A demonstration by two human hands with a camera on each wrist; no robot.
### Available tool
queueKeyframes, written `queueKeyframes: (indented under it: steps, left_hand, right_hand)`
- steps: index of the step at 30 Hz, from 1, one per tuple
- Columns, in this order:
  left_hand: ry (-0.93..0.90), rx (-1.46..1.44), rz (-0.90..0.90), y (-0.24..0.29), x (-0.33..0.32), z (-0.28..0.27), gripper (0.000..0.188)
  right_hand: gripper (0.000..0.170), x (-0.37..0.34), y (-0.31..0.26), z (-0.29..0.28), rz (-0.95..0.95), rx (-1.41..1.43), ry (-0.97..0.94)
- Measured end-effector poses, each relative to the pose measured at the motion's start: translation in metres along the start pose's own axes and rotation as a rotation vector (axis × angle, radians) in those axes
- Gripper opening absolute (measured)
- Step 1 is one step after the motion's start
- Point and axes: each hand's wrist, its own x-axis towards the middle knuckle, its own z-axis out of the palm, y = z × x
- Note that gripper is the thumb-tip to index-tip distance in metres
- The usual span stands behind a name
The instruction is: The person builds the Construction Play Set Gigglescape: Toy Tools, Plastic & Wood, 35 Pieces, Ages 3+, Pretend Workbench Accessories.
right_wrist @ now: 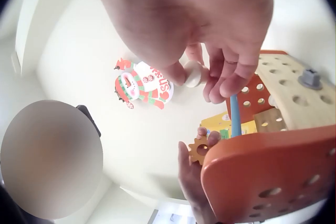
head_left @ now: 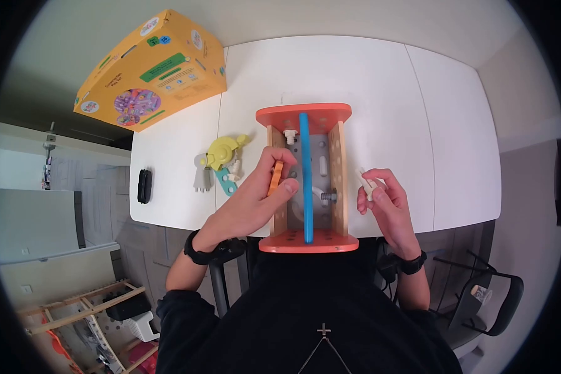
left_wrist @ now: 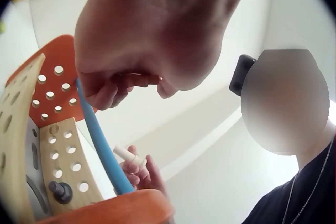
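White table [head_left: 393,112] nr wall [head_left: 355,19], playset box [head_left: 168,81] far L, toolbox [head_left: 335,242] at near edge. My L hand [head_left: 250,198] pinches orange gear [head_left: 275,178]; R hand [head_left: 389,202], white bolt [left_wrist: 129,155].

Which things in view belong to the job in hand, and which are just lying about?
Likely job: orange gear, in the left hand; white peg, in the right hand; toolbox.

Apparently lying about: yellow carton, black object, lime toy piece, teal strip.

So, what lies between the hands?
Head view, from left hand to right hand: blue bar over gray panel, holed wooden side with gray bolt, then white tabletop.
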Motion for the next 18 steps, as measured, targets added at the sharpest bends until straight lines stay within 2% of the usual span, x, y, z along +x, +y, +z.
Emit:
queueKeyframes:
  steps: [2,8,11,15,18]
  left_hand:
    - [-0.064,-0.13,-0.059,0.01,-0.003,0.001,0.035]
    - [-0.214,0.077,0.065,0.026,0.003,0.013,0.033]
    - [-0.125,0.127,0.312,0.017,0.007,0.023,0.026]
    - [-0.139,0.1,0.29,0.023,0.01,0.023,0.022]
    - [-0.157,0.052,0.195,0.018,0.013,0.019,0.023]
  right_hand:
    - [0.033,0.0,0.0,0.004,0.006,-0.043,-0.036]
    - [0.033,0.01,-0.003,0.027,-0.003,-0.149,-0.065]
    - [0.034,0.014,-0.003,0.033,0.013,-0.166,-0.097]
    - [0.035,0.013,-0.01,0.038,0.062,-0.069,-0.138]
    - [0.036,0.007,-0.004,0.032,-0.042,-0.031,-0.159]
